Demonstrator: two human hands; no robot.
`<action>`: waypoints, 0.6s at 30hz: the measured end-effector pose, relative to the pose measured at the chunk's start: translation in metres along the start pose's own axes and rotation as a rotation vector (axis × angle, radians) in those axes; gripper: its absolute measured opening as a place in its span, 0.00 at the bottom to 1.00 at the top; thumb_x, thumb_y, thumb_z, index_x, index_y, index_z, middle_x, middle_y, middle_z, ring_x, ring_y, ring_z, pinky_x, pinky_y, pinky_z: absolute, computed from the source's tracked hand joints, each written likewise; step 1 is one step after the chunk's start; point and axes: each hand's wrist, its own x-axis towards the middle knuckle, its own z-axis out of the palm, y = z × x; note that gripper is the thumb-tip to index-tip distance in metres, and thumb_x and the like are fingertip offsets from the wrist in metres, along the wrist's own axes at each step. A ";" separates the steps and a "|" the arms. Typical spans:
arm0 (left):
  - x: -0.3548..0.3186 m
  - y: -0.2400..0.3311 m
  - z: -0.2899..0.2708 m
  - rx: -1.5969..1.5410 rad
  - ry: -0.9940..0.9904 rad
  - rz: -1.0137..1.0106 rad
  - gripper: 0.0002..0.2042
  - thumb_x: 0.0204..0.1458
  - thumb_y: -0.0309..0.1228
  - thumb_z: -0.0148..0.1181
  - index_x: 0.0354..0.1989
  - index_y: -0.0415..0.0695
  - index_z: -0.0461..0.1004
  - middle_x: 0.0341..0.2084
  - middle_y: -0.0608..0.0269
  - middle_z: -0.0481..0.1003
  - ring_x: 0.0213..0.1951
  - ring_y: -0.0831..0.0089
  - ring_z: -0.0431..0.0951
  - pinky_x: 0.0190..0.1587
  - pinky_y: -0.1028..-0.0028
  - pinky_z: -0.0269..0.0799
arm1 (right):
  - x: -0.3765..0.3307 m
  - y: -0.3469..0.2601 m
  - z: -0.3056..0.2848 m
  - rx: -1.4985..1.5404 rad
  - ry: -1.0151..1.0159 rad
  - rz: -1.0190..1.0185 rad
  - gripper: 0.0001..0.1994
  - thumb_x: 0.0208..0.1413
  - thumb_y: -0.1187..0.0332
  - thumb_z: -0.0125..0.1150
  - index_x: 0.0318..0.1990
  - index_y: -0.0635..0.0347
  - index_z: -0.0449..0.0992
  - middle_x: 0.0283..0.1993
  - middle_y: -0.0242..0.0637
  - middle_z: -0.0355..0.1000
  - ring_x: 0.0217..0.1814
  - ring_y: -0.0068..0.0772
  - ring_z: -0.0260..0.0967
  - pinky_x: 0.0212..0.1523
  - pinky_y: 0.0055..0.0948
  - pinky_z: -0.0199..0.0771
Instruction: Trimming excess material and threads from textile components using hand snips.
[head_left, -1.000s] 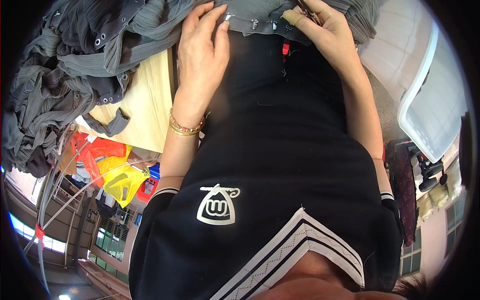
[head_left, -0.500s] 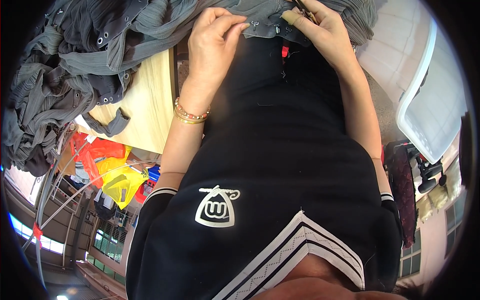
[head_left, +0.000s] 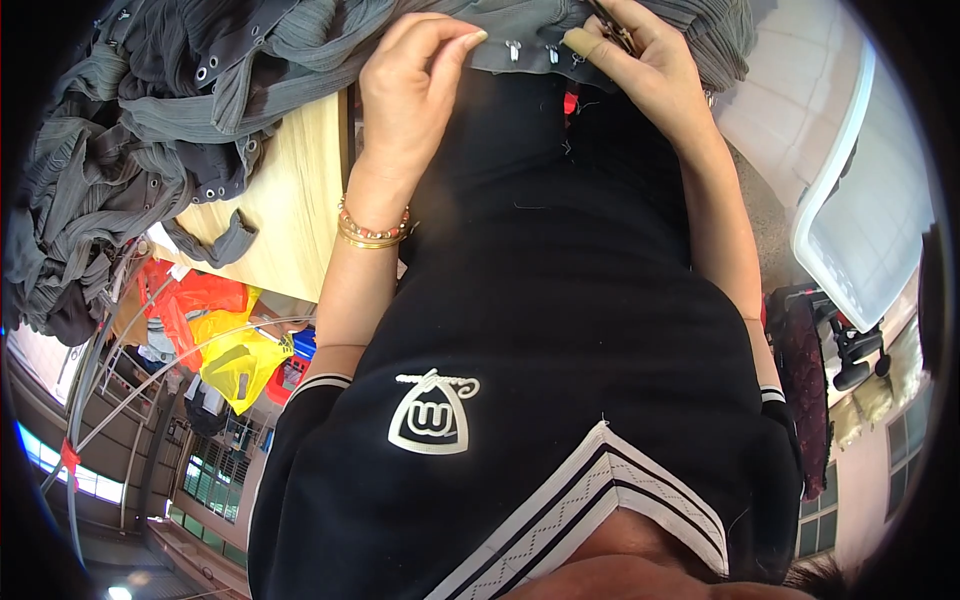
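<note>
A grey ribbed garment [head_left: 680, 15] lies across my lap at the top of the view, with metal hooks [head_left: 553, 54] along its dark edge strip [head_left: 525, 62]. At the left end of that strip my left hand [head_left: 412, 90] is closed, thumb and forefinger pinched; what lies between the tips is too small to make out. My right hand [head_left: 650, 70] is closed around what look like dark thread snips [head_left: 612, 28], partly hidden by its fingers. The right thumb, wearing a yellowish cover [head_left: 580, 42], rests at the strip beside the hooks.
More grey garments with eyelets [head_left: 130, 160] are heaped on a pale wooden table [head_left: 300, 190] at the left. Below it hang a red bag [head_left: 185, 300] and a yellow bag [head_left: 240, 360]. A large white plastic bin [head_left: 850, 190] stands at the right.
My left hand has shifted left and slightly toward me, away from the nearest hook. The garment's edge lies a little smoother. My right hand has barely moved.
</note>
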 end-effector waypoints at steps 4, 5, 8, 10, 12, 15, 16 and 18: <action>-0.007 0.004 -0.006 -0.056 0.052 -0.093 0.04 0.55 0.22 0.69 0.38 0.38 0.84 0.33 0.61 0.82 0.35 0.74 0.81 0.41 0.77 0.76 | -0.008 -0.026 0.004 -0.187 -0.065 0.002 0.22 0.61 0.73 0.67 0.62 0.64 0.73 0.34 0.26 0.67 0.33 0.13 0.63 0.33 0.20 0.66; -0.008 0.005 -0.008 -0.034 0.046 -0.121 0.04 0.56 0.22 0.69 0.39 0.37 0.85 0.34 0.60 0.83 0.37 0.75 0.81 0.43 0.77 0.76 | -0.009 -0.028 0.005 -0.187 -0.069 0.002 0.22 0.61 0.73 0.67 0.62 0.64 0.73 0.34 0.26 0.67 0.33 0.13 0.63 0.33 0.20 0.66; -0.010 0.002 -0.009 0.105 0.111 -0.037 0.05 0.53 0.25 0.71 0.37 0.40 0.85 0.31 0.59 0.83 0.30 0.67 0.82 0.35 0.74 0.78 | -0.009 -0.028 0.007 -0.532 -0.058 -0.182 0.20 0.60 0.69 0.67 0.59 0.62 0.74 0.33 0.34 0.70 0.33 0.23 0.70 0.34 0.26 0.70; -0.011 0.004 -0.011 0.140 0.075 -0.032 0.05 0.53 0.25 0.71 0.37 0.40 0.85 0.31 0.58 0.83 0.31 0.65 0.83 0.35 0.73 0.78 | -0.006 -0.022 0.010 -0.711 -0.046 -0.418 0.18 0.59 0.65 0.68 0.55 0.59 0.75 0.36 0.42 0.72 0.37 0.39 0.75 0.37 0.33 0.74; -0.010 0.008 -0.013 0.173 0.039 -0.024 0.05 0.53 0.26 0.71 0.37 0.40 0.85 0.32 0.57 0.83 0.31 0.63 0.83 0.35 0.71 0.78 | 0.016 0.013 0.018 -0.546 0.020 -0.759 0.18 0.59 0.65 0.68 0.54 0.58 0.76 0.38 0.42 0.73 0.38 0.42 0.75 0.38 0.34 0.75; -0.014 0.012 -0.019 0.187 0.018 -0.113 0.05 0.53 0.27 0.70 0.36 0.40 0.84 0.31 0.57 0.82 0.31 0.61 0.83 0.35 0.70 0.78 | 0.004 -0.017 0.025 -0.833 -0.089 -0.511 0.16 0.56 0.65 0.69 0.51 0.57 0.80 0.38 0.39 0.72 0.39 0.44 0.75 0.39 0.37 0.76; -0.012 0.015 -0.019 0.188 -0.015 -0.139 0.06 0.54 0.28 0.70 0.36 0.40 0.84 0.31 0.56 0.82 0.31 0.60 0.83 0.34 0.69 0.78 | 0.018 0.011 0.024 -0.652 0.007 -0.806 0.16 0.55 0.66 0.70 0.50 0.56 0.81 0.38 0.39 0.72 0.39 0.43 0.74 0.39 0.37 0.75; -0.013 0.016 -0.020 0.194 -0.041 -0.176 0.06 0.54 0.28 0.70 0.36 0.39 0.84 0.30 0.56 0.82 0.30 0.59 0.83 0.34 0.69 0.78 | 0.027 0.026 0.026 -0.448 0.091 -1.092 0.15 0.54 0.66 0.70 0.49 0.56 0.82 0.37 0.38 0.72 0.39 0.43 0.74 0.39 0.37 0.75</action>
